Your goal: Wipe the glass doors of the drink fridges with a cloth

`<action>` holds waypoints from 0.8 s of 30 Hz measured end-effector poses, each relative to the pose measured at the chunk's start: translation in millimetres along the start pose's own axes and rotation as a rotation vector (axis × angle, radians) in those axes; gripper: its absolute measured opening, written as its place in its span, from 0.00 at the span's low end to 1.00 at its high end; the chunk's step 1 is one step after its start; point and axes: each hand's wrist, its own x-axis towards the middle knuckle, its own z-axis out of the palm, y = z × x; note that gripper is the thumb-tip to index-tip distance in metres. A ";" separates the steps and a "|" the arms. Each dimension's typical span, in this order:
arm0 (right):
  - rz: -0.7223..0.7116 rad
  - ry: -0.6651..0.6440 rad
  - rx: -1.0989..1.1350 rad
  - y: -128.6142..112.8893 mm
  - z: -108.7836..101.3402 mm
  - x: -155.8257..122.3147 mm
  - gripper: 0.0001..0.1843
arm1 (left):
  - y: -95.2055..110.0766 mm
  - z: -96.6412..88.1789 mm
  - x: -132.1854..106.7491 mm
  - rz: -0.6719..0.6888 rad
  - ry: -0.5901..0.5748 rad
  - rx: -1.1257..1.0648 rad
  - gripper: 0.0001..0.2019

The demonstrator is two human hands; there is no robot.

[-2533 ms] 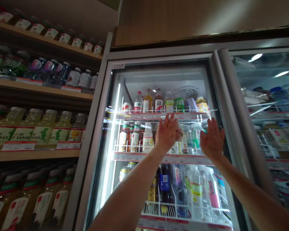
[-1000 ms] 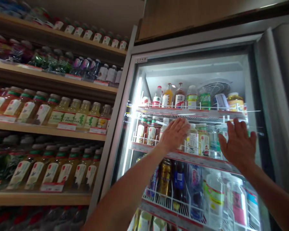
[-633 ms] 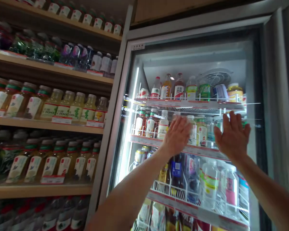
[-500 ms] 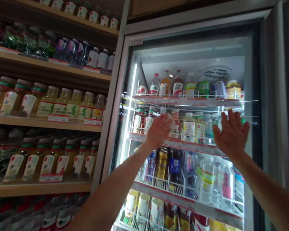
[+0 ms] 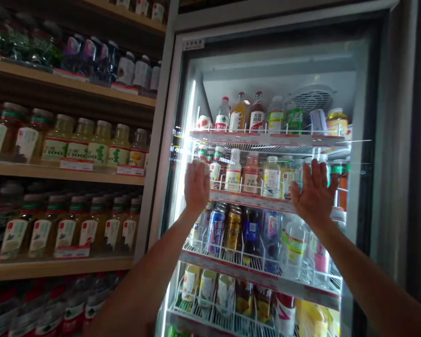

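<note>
I face the glass door (image 5: 284, 65) of a lit drinks cooler. My left hand (image 5: 196, 187) presses flat on the left part of the glass, fingers together and pointing up. A small white cloth (image 5: 206, 167) peeks out at its fingertips. My right hand (image 5: 314, 193) lies flat on the right part of the glass, fingers spread, holding nothing. Behind the glass, level with both hands, a wire shelf carries bottles (image 5: 233, 172). The shelf below it holds cans (image 5: 215, 224).
Wooden shelves (image 5: 66, 172) to the left carry rows of yellow-green bottled drinks (image 5: 87, 145), with dark bottles above. A grey door frame (image 5: 395, 140) of a neighbouring cooler stands at the right. Lower cooler shelves hold more bottles (image 5: 294, 243).
My left hand has slid leftward across the glass with the cloth, from the middle to the left side. My right hand has stayed nearly in place. My view has tilted lower.
</note>
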 end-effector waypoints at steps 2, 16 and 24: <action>-0.033 0.000 0.008 -0.7 0.7 -1.6 0.30 | -5.5 -1.7 -4.8 -0.124 0.101 0.034 0.23; -0.025 -0.005 -0.004 -11.1 -1.9 -51.3 0.31 | -0.2 -5.1 -40.7 -0.204 0.143 0.037 0.24; -0.039 0.046 -0.004 -12.4 3.6 -59.6 0.32 | -0.9 -20.7 -97.9 0.255 -0.078 0.048 0.25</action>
